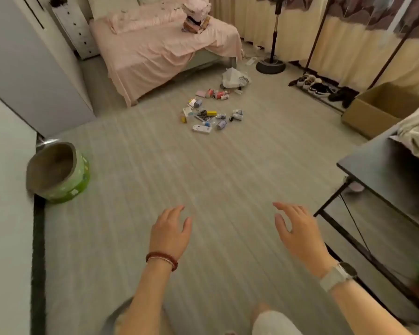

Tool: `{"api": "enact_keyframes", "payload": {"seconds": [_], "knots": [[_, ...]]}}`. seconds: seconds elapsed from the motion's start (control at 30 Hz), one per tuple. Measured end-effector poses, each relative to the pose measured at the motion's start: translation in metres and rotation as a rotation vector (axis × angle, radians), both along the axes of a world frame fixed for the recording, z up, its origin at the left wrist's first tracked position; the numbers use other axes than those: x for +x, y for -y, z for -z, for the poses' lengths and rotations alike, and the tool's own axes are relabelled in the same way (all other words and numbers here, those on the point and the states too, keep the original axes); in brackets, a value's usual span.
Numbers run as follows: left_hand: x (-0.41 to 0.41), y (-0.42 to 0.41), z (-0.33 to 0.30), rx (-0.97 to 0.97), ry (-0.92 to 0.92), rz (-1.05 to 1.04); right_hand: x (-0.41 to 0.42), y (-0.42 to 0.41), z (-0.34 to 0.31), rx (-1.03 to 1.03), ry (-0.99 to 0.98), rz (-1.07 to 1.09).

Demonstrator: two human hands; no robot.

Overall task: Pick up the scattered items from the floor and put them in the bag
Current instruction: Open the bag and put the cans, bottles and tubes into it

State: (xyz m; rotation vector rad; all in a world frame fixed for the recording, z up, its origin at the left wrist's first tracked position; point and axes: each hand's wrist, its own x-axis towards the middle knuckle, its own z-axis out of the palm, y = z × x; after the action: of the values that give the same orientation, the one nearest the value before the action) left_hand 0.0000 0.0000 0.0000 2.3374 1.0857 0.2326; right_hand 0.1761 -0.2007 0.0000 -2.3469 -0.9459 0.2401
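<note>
We see our left hand (171, 229) and right hand (298, 228) apart, fingers relaxed, holding nothing, small scattered bottles and boxes (209, 112) far ahead, crumpled white plastic bag (234, 78) just beyond

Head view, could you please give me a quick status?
Left hand and right hand open, empty. Scattered items on floor near white bag. Path unobstructed.

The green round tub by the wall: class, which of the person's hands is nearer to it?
Left. The left hand hovers open over bare floor, right of the green tub and nearer the camera. The right hand hovers farther right, beside the black table.
</note>
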Motion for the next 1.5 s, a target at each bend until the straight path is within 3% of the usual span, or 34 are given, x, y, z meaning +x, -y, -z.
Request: {"api": "enact_keyframes", "payload": {"seconds": [0.23,0.57,0.73,1.03,1.23,1.5], "knots": [[0.075,-0.045,0.059,-0.057,-0.174,0.087,0.068,-0.036,0.049,-0.247,-0.195,0.082],[0.346,-0.167,0.057,-0.022,-0.385,0.267,0.305,-0.16,0.065,-0.484,-0.297,0.025],[0.451,-0.236,0.041,0.019,-0.282,0.215,0.405,-0.231,0.058,-0.469,-0.327,0.019],[0.605,-0.394,0.077,-0.091,-0.354,0.149,0.59,-0.387,0.078,-0.431,-0.336,0.075],[0.762,-0.522,0.062,-0.065,-0.319,0.187,0.724,-0.491,0.069,-0.398,-0.385,0.172],[0.984,-0.602,0.084,-0.112,-0.331,0.332,0.909,-0.562,0.084,-0.373,-0.415,0.305]]}}
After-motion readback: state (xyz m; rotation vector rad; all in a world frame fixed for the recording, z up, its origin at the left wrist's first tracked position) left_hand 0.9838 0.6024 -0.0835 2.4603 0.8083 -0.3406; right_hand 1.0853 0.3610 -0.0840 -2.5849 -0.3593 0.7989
